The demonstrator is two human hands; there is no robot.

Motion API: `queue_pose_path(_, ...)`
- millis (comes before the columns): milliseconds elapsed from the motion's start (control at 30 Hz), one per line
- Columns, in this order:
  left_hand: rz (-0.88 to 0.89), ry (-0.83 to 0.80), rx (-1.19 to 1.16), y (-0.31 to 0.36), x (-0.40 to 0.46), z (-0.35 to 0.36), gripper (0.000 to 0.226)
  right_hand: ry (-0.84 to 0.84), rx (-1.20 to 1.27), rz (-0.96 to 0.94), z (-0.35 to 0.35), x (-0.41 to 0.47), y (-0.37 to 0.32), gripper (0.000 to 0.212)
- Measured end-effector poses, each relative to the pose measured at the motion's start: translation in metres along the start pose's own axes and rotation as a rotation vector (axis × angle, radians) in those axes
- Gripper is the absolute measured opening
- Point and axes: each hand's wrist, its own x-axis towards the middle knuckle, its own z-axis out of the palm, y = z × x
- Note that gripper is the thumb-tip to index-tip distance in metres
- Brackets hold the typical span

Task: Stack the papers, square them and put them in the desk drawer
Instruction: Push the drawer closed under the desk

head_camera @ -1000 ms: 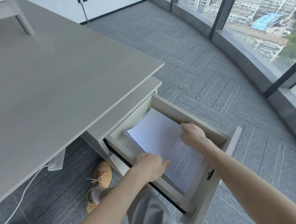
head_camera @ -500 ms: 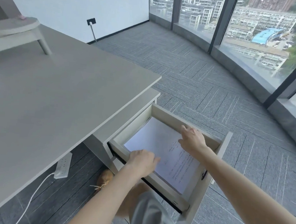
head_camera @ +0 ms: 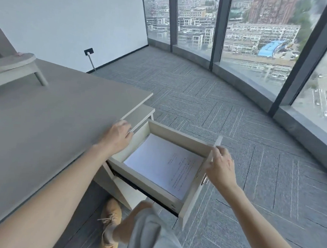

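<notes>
We see the papers (head_camera: 165, 162) lying flat in the open drawer (head_camera: 177, 133), clear of both hands. Left hand (head_camera: 117, 136) rests on the worktop (head_camera: 52, 120) edge, fingers (head_camera: 128, 128) curled loosely, gripping nothing. Right hand (head_camera: 220, 167) sits at the drawer's front panel, fingers (head_camera: 218, 150) spread over its top edge.

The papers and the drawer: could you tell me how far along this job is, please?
Done: the papers lie flat inside the open drawer. In hand: the right hand touches the drawer front, while the left hand rests at the desk edge. Left: shutting the drawer.
</notes>
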Motion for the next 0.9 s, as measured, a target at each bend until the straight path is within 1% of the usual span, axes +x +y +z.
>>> queue_pose_path(67, -0.015, 0.006, 0.028, -0.004, 0.006, -0.007, 0.034, -0.081, 0.112, 0.107, 0.0, -0.008, 0.015, 0.063)
queue_pose_path(133, -0.101, -0.034, 0.133, -0.009, 0.009, -0.011, 0.049, -0.208, 0.202, 0.168, 0.0, -0.015, 0.026, 0.073)
queue_pose_path(200, -0.255, -0.159, 0.251, -0.018, 0.009, -0.015, 0.067, -0.306, 0.251, 0.17, 0.003, -0.022, 0.032, 0.082)
queue_pose_path(267, -0.339, -0.279, 0.288, -0.032, 0.008, -0.014, 0.083, -0.366, 0.288, 0.164, 0.006, -0.027, 0.031, 0.082)
queue_pose_path(300, -0.331, -0.307, 0.294, -0.04, 0.007, -0.014, 0.088, -0.382, 0.317, 0.168, 0.007, -0.028, 0.029, 0.08)
queue_pose_path(367, -0.269, -0.31, 0.269, -0.057, 0.009, -0.013, 0.095, -0.386, 0.395, 0.189, 0.011, -0.027, 0.025, 0.077)
queue_pose_path(433, -0.213, -0.319, 0.241, -0.068, 0.012, -0.015, 0.096, -0.397, 0.458, 0.222, 0.015, -0.024, 0.021, 0.08)
queue_pose_path(533, -0.163, -0.294, 0.253, -0.077, 0.017, -0.015, 0.092, -0.416, 0.483, 0.237, 0.025, -0.017, 0.009, 0.084)
queue_pose_path(733, -0.162, -0.241, 0.24, -0.082, 0.02, -0.007, 0.081, -0.444, 0.549, 0.225, 0.06, 0.0, -0.032, 0.08)
queue_pose_path(900, -0.152, -0.219, 0.237, -0.083, 0.019, -0.005, 0.079, -0.461, 0.588, 0.225, 0.093, 0.019, -0.064, 0.081)
